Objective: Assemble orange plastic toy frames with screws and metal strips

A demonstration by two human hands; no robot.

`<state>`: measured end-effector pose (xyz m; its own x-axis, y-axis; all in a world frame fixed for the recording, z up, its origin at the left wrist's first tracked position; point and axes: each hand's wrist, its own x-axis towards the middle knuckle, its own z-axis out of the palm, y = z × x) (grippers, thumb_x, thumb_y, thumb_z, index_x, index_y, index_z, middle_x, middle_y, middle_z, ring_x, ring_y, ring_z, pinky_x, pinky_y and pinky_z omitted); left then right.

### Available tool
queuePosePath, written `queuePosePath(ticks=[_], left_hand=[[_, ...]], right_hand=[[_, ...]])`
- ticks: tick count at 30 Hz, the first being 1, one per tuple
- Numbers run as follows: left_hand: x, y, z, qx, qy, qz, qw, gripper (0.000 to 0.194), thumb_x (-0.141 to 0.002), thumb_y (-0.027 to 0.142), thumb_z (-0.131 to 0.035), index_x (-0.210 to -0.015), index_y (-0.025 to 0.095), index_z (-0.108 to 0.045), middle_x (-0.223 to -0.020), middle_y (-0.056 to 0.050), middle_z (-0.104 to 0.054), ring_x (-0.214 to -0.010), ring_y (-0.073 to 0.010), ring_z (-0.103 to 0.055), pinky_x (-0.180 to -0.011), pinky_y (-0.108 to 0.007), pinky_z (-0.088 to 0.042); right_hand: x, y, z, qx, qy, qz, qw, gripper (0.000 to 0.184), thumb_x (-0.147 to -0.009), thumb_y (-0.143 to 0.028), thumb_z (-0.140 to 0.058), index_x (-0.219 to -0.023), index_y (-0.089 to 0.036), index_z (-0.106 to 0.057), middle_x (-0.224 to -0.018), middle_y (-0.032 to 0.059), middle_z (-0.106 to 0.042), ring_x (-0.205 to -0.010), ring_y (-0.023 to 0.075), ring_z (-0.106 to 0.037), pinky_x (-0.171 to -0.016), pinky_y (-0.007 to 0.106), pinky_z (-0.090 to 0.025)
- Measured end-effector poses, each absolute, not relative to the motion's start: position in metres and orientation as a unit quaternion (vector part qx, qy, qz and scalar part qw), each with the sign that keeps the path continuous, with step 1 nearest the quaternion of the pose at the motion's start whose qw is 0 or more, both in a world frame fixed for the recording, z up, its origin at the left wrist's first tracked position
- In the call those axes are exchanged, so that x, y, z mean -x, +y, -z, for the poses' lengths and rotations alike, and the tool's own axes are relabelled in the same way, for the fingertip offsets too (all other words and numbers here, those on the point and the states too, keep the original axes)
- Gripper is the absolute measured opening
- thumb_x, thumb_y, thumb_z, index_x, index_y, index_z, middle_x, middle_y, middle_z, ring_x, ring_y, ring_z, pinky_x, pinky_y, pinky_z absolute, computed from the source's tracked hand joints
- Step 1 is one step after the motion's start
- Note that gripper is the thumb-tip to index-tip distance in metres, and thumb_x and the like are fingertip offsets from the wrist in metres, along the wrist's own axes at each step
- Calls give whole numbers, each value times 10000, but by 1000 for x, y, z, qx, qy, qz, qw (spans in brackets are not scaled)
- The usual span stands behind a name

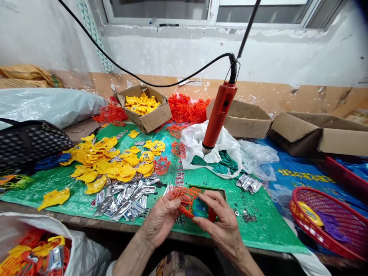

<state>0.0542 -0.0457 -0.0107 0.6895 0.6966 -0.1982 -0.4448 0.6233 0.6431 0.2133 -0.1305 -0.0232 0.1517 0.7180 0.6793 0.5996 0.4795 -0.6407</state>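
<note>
My left hand is closed on an orange plastic lattice piece, pinching its left side between thumb and fingers. Fingers of my right hand grip a blue rounded plastic part against the lattice's right side; whether the two are joined I cannot tell. Under the hands, partly hidden, is a shallow dark-rimmed tray. Shiny metal strips lie left of my left hand, with yellow plastic pieces heaped behind them. An orange electric screwdriver hangs above and beyond my hands, tip downward.
Behind stand a carton of yellow pieces and two more cartons. A white bag holds green parts. Small screws lie right of my hands, near a red basket. An open sack sits front left.
</note>
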Motion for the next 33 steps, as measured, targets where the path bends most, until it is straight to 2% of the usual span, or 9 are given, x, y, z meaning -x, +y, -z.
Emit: queuePosePath(ticks=[7,14,19,25,33], left_hand=[[-58,-57,12,-306,259,-328,856,195,-775,228,-770,-945,133,-777,-903,-81,-778,-793,-164,-678,-777,-256,-535],[-60,-63,8,-311,252,-359,843,184,-796,272,-757,-940,160,-781,-902,-68,-772,-817,-179,-684,-770,-254,-528],[-64,-69,10,-302,255,-369,842,172,-800,299,-756,-919,176,-774,-913,-46,-767,-810,-170,-679,-767,-246,-518],[-64,-72,13,-282,269,-384,837,201,-784,326,-774,-923,180,-774,-895,-36,-765,-787,-162,-678,-717,-231,-521],[-63,-75,18,-281,259,-397,835,174,-825,292,-736,-954,180,-770,-911,-39,-769,-822,-177,-690,-784,-266,-527]], right_hand=[[-206,-129,27,509,-645,-90,563,423,-849,-285,-708,-1260,-274,-611,-1084,43,-634,-984,144,-649,-841,212,-540],[-203,-131,32,530,-632,-33,565,447,-851,-277,-706,-1279,-263,-577,-1129,59,-622,-1091,192,-566,-949,317,-491],[-192,-128,28,539,-646,-1,541,446,-843,-244,-701,-1273,-252,-579,-1112,69,-648,-1107,238,-534,-963,403,-470],[-189,-126,31,552,-642,19,531,453,-826,-242,-718,-1258,-242,-585,-1103,73,-667,-1118,259,-530,-953,442,-469],[-191,-129,29,565,-648,19,510,441,-815,-230,-729,-1234,-231,-593,-1086,76,-677,-1129,270,-530,-950,467,-474]])
